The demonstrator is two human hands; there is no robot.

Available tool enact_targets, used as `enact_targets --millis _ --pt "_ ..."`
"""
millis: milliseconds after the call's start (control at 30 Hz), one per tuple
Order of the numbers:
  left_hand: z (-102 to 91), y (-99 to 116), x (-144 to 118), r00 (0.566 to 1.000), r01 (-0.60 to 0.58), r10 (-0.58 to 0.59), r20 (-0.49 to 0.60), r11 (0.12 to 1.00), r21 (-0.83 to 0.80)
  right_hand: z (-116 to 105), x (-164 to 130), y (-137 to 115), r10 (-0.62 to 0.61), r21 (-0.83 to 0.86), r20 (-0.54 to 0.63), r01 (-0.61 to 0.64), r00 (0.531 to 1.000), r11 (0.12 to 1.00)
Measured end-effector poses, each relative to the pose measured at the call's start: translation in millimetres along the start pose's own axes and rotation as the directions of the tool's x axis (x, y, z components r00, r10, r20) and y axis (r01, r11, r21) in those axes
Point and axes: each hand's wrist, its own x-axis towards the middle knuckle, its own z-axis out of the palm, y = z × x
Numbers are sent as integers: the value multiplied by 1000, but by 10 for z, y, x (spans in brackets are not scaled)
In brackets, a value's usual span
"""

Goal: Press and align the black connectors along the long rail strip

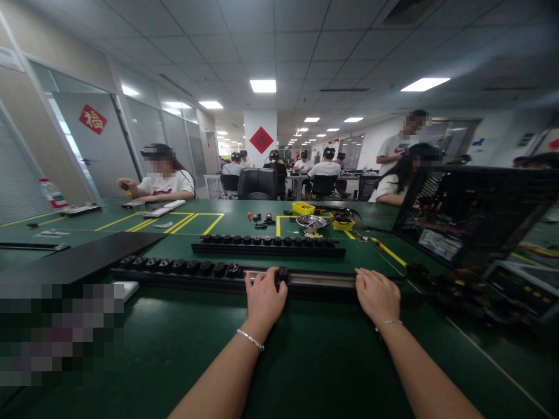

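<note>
Both forearms are bare, no sleeves in view. The left hand [263, 298] has a thin silver beaded bracelet [250, 339] at the wrist; the right hand [377, 295] has a slim silver chain bracelet [388, 323]

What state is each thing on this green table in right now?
Near rail: lying flat, black sockets along its left part, right part bare.
Far rail: flat, sockets along its whole length.
Left hand: fingers on a socket.
Right hand: resting on the near rail.
Metal bowl: upright.
</note>
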Motion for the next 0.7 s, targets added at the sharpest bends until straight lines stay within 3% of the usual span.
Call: enact_targets --millis 300,700 --pt "-66 15 -13 997 -18 17 -73 1000 -11 22 7 23 -22 19 -39 23 999 1000" --pt "-66 26 -18 999 -25 25 -32 1000 8 0 -16 -13 -11 26 -59 12 998 1000"
